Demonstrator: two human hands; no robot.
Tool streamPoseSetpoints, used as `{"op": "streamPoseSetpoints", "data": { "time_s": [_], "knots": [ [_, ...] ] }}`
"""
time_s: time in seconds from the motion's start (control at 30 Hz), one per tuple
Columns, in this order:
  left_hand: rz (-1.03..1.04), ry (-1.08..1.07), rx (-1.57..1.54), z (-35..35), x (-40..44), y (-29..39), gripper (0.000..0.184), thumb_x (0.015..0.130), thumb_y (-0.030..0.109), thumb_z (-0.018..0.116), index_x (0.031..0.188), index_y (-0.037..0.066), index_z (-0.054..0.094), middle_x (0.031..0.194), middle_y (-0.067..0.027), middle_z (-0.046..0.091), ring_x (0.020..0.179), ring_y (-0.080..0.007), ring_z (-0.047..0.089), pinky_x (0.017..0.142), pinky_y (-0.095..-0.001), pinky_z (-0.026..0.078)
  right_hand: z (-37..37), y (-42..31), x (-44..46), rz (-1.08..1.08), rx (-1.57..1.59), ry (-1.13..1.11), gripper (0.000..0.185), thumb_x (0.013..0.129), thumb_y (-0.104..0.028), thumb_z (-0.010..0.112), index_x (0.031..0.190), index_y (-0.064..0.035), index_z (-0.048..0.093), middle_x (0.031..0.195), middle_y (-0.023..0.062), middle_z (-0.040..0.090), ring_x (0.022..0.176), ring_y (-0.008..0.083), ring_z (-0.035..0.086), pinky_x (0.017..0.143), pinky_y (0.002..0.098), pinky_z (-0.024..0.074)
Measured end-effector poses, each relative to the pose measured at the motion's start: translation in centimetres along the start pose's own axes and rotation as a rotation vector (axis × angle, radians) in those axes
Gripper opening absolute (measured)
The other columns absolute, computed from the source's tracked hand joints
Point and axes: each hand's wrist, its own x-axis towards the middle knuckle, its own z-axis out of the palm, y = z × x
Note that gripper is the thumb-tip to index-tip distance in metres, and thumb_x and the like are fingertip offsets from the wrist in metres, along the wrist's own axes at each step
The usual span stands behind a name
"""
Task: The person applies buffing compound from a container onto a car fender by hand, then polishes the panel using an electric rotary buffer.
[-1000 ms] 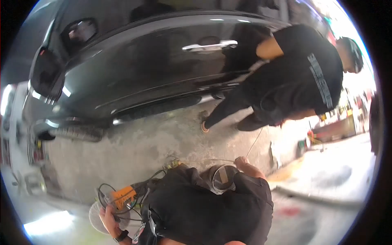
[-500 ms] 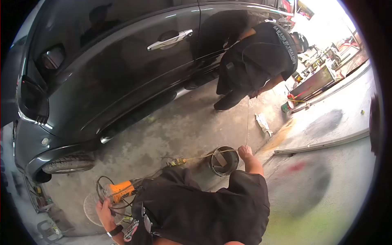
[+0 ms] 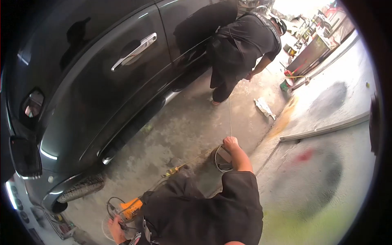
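Low on the left, my left hand [image 3: 117, 229] is closed on the orange power tool [image 3: 131, 209], which has a round pale pad [image 3: 107, 231] and a looped black cable. My right hand [image 3: 230, 142] is closed on a thin cord [image 3: 230, 116] above a dark bucket [image 3: 221, 158] on the floor. From the hand the cord runs up towards a person in black [image 3: 245, 45]. A yellow connector [image 3: 172, 171] lies on the concrete near my clothing, with cord leading away from it.
A dark car [image 3: 102, 81] fills the upper left, its mirror [image 3: 25, 157] sticking out. A paint-stained wall [image 3: 310, 171] stands on the right. Crumpled paper [image 3: 264, 108] and a green container [image 3: 286, 84] are on the floor, near a cluttered bench [image 3: 308, 55].
The view has turned towards the right wall. My right hand has moved left over the bucket with the cord. The other person has stepped farther off along the car. My left hand still holds the tool.
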Motion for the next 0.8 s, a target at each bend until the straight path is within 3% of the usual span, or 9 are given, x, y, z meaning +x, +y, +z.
{"op": "streamPoseSetpoints", "data": {
  "time_s": [0.1,0.2,0.3,0.4,0.43,0.6,0.8],
  "knots": [
    [-0.003,0.004,0.017,0.5,2.3,-1.9,0.017,0.081,0.016,0.065,0.074,0.004,0.056,0.066,-0.0048,0.058,0.06,-0.0181,0.054,0.059,-0.0318,0.042,0.1,-0.9,2.3,-0.032,0.043,-0.054,0.021,0.085,-0.037,0.068,0.09,-0.0188,0.076,0.093,0.0078,0.074,0.092,0.027,0.072,0.076,0.0403,0.0569],
    [-0.076,-0.127,0.139,-1.4,6.8,-4.1,0.017,0.082,0.018,0.062,0.078,0.002,0.059,0.065,-0.0063,0.057,0.061,-0.0197,0.056,0.06,-0.0336,0.043,-1.8,-2.9,3.3,-0.125,0.055,-0.047,0.023,0.089,-0.026,0.057,0.095,-0.0161,0.077,0.097,0.0064,0.075,0.097,0.0258,0.072,0.074,0.044,0.0586],
    [0.087,-0.224,0.732,0.6,8.0,-0.5,0.03,0.086,0.029,0.062,0.089,-0.001,0.064,0.064,-0.0089,0.057,0.058,-0.0242,0.056,0.061,-0.0371,0.046,-0.5,-4.7,5.2,-0.139,0.143,-0.022,0.022,0.088,-0.024,0.058,0.096,-0.015,0.077,0.1,0.0078,0.074,0.096,0.0272,0.072,0.073,0.0454,0.0585],
    [0.75,-0.47,1.35,-1.7,14.8,-3.4,0.047,0.088,0.044,0.06,0.102,-0.001,0.066,0.074,-0.0156,0.066,0.065,-0.0301,0.061,0.064,-0.0424,0.048,0.1,-6.8,5.1,-0.063,0.212,0.069,0.02,0.084,-0.032,0.067,0.088,-0.0143,0.076,0.091,0.0089,0.074,0.09,0.029,0.072,0.073,0.0425,0.0571],
    [0.789,-0.506,1.375,-1.2,15.6,-3.3,0.047,0.088,0.043,0.06,0.101,-0.001,0.066,0.074,-0.0154,0.066,0.065,-0.0298,0.061,0.064,-0.0422,0.048,0.6,-7.2,5.0,-0.061,0.236,0.064,0.019,0.084,-0.03,0.067,0.088,-0.0143,0.076,0.091,0.0088,0.074,0.089,0.029,0.072,0.072,0.0425,0.0571],
    [0.231,-0.46,0.991,6.0,16.8,-0.2,0.045,0.088,0.042,0.061,0.099,-0.001,0.066,0.074,-0.0145,0.065,0.065,-0.0284,0.061,0.063,-0.0414,0.047,1.3,-8.4,4.0,-0.032,0.316,0.117,0.016,0.084,-0.025,0.065,0.087,-0.0138,0.075,0.09,0.0084,0.074,0.088,0.0288,0.072,0.07,0.0427,0.0574],
    [0.148,-0.467,0.894,13.1,16.9,2.8,0.042,0.088,0.04,0.061,0.097,-0.001,0.065,0.073,-0.0134,0.065,0.064,-0.0266,0.061,0.062,-0.0404,0.047,-2.3,-3.3,5.1,0.247,0.423,0.114,0.021,0.088,-0.023,0.059,0.097,-0.0162,0.077,0.103,0.0069,0.074,0.093,0.029,0.072,0.074,0.0526,0.0574]
  ]
}}
